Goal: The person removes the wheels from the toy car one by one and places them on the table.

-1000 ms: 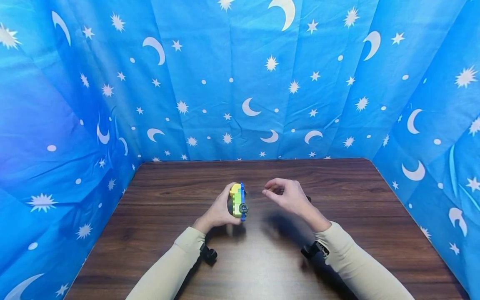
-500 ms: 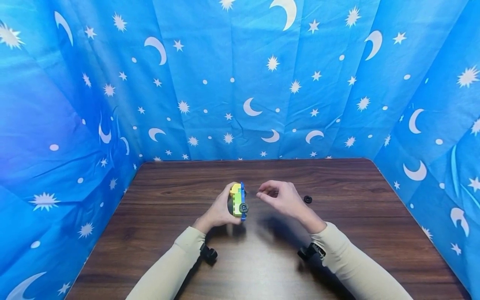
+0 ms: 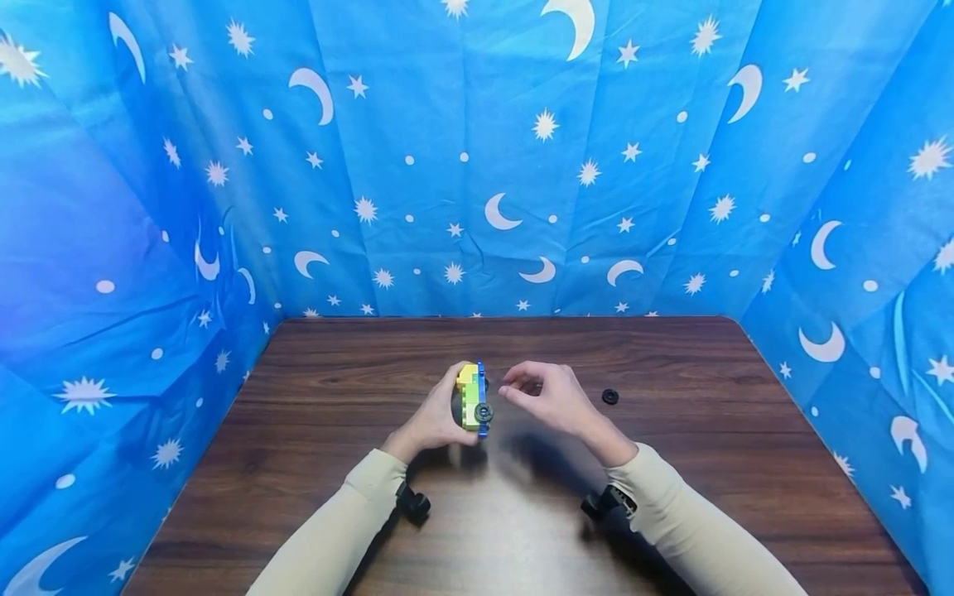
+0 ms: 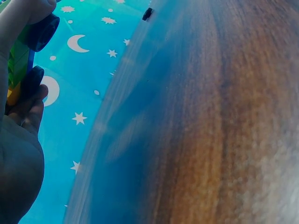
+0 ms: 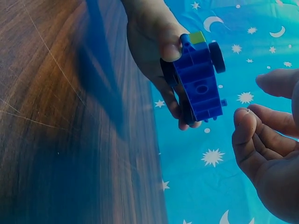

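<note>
my left hand (image 3: 432, 418) grips the toy car (image 3: 469, 399) off the table (image 3: 671, 505): thumb on the near end, fingers wrapped round the far end. car's tipped on its side, green-and-yellow body toward my left palm, blue underside (image 5: 201, 88) facing my right hand (image 3: 555, 399). three black wheels are on; the far upper corner is a bare peg (image 5: 224, 102), best seen in right wrist view. right hand hangs just right of the car, not touching; fingers (image 5: 245, 123) loosely curled, clear gap to the thumb, holding nothing that i can see. loose black wheel (image 3: 610, 397) lies flat on the table, beyond my right wrist. pale sleeves (image 3: 320, 530) on both arms, small black camera (image 3: 413, 503) at each wrist. blue cloth (image 3: 417, 108) with white moons and stars walls in the dark wood-grain tabletop at back and sides.
</note>
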Action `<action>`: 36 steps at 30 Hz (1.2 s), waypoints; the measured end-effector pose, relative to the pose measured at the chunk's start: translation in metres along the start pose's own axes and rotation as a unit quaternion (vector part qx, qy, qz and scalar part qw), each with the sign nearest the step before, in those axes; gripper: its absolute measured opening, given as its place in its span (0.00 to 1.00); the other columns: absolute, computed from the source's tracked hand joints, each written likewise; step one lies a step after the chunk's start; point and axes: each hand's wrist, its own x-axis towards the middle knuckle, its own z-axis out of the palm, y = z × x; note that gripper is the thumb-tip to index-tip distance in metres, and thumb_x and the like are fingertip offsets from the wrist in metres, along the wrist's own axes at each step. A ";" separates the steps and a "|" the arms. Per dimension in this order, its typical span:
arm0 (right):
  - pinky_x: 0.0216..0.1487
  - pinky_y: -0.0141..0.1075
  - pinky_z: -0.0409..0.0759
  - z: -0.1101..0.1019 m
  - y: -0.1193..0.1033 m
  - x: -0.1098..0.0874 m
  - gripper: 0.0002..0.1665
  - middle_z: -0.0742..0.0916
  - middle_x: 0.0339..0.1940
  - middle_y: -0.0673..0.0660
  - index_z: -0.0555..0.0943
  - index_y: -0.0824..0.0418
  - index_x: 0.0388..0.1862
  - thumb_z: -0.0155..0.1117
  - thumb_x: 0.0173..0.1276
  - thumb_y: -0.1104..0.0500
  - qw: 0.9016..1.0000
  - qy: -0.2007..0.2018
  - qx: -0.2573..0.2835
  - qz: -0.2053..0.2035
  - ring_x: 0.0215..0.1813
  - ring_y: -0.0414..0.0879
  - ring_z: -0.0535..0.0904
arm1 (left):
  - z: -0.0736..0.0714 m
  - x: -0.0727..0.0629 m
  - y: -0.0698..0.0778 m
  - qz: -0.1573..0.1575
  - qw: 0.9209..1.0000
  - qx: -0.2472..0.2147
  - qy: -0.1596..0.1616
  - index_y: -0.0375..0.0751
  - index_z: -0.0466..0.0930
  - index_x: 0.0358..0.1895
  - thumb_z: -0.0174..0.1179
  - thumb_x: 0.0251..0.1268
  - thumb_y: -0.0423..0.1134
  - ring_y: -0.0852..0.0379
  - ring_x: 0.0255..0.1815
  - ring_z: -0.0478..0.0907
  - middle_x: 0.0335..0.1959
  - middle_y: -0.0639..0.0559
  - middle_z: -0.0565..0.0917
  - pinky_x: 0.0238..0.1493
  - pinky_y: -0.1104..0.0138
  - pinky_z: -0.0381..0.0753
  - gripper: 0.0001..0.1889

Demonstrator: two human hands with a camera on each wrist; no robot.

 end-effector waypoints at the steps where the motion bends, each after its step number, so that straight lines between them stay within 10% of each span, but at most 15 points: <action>1: 0.33 0.30 0.81 0.001 0.000 0.000 0.11 0.86 0.27 0.43 0.86 0.57 0.38 0.69 0.62 0.52 1.000 0.000 0.000 -0.002 0.29 0.35 0.81 | 0.000 0.000 0.000 0.000 1.000 -0.001 0.000 0.47 0.51 0.73 0.77 0.32 0.36 0.51 0.57 0.72 0.59 0.47 0.72 0.65 0.51 0.69 0.58; 36: 0.33 0.29 0.81 0.017 -0.005 -0.009 0.09 0.86 0.27 0.43 0.86 0.54 0.36 0.71 0.60 0.51 0.999 -0.030 0.036 0.004 0.29 0.34 0.80 | 0.001 0.001 0.005 0.021 1.000 -0.005 0.008 0.45 0.54 0.72 0.77 0.29 0.35 0.53 0.52 0.73 0.54 0.46 0.75 0.61 0.54 0.72 0.57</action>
